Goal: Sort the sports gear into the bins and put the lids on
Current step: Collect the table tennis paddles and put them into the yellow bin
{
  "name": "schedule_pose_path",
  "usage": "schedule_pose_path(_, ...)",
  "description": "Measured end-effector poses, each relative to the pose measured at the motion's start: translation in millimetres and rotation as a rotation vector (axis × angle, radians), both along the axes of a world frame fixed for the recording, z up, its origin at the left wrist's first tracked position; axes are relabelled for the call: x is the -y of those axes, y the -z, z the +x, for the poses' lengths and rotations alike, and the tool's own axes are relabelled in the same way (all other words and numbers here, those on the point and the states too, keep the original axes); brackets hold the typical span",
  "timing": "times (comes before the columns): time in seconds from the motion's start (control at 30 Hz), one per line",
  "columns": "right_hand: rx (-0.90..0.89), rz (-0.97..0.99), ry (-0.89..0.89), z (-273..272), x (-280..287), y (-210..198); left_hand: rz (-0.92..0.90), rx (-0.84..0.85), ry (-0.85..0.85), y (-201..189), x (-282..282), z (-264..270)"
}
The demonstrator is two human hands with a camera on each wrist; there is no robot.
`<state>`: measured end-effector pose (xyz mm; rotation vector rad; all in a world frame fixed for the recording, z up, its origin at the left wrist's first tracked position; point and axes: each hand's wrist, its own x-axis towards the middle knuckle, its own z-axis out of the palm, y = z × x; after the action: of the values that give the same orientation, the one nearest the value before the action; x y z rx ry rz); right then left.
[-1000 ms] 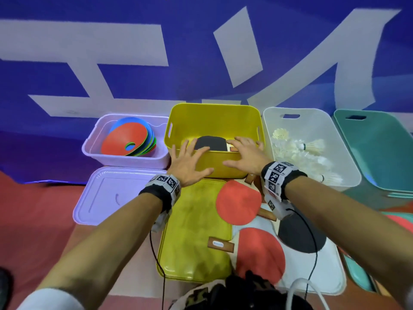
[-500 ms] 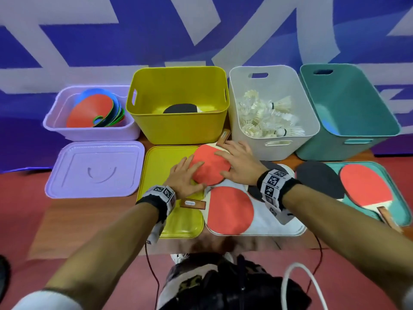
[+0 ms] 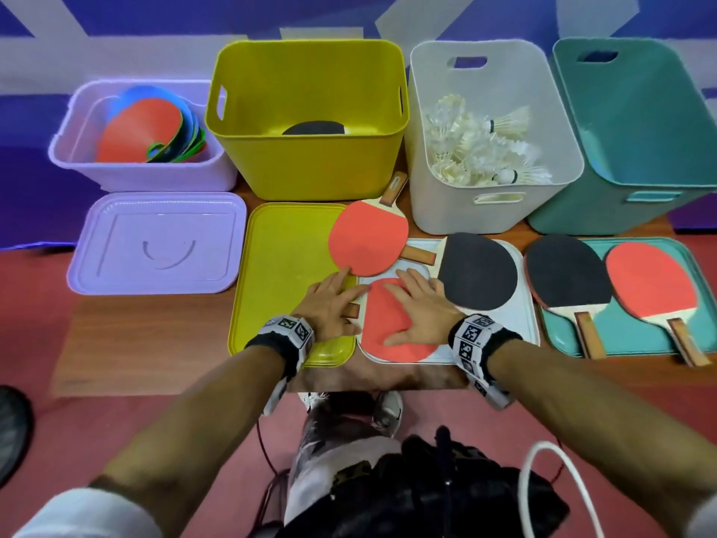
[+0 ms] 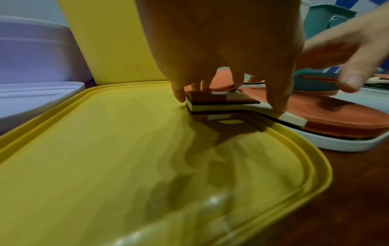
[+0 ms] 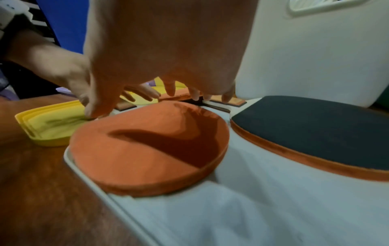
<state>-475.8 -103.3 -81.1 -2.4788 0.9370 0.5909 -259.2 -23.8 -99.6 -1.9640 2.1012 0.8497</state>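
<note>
Nothing gripped yet: left hand [image 3: 329, 304] straddles the handle of the red paddle [image 3: 378, 324] with straight fingers over the yellow lid [image 3: 279, 273], right hand [image 3: 421, 308] spread flat above its blade on the white lid [image 3: 520, 316], guessing so it lifts level into the yellow bin [image 3: 310, 165].

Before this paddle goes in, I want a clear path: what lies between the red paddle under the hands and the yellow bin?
Another red paddle, overlapping the yellow lid and white lid, its handle toward the yellow bin; the head view shows it.
</note>
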Motion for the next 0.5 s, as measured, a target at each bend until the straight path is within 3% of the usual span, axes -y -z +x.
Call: schedule_pose_path(0.5,-0.062,-0.103,-0.101,-23,-28,29,-0.014,0.103,0.092,15,-23,-6)
